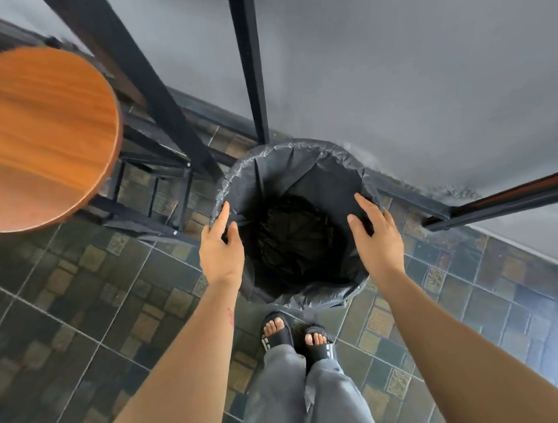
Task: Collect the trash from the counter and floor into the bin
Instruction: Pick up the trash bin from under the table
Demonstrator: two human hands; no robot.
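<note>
A round bin (300, 161) lined with a black plastic bag stands on the tiled floor against the grey wall, directly below me. Its inside looks dark and I cannot tell what lies in it. My left hand (221, 248) hovers at the bin's left rim, fingers apart, with the fingertips at the bag's edge. My right hand (376, 232) is over the right rim, fingers spread and palm down. Neither hand holds anything. No loose trash shows on the floor in view.
A round wooden stool seat (29, 137) on a black metal frame stands to the left of the bin. Black metal legs (248, 59) rise behind the bin, and another bar (510, 197) runs at the right. My feet in black sandals (297, 336) stand just before the bin.
</note>
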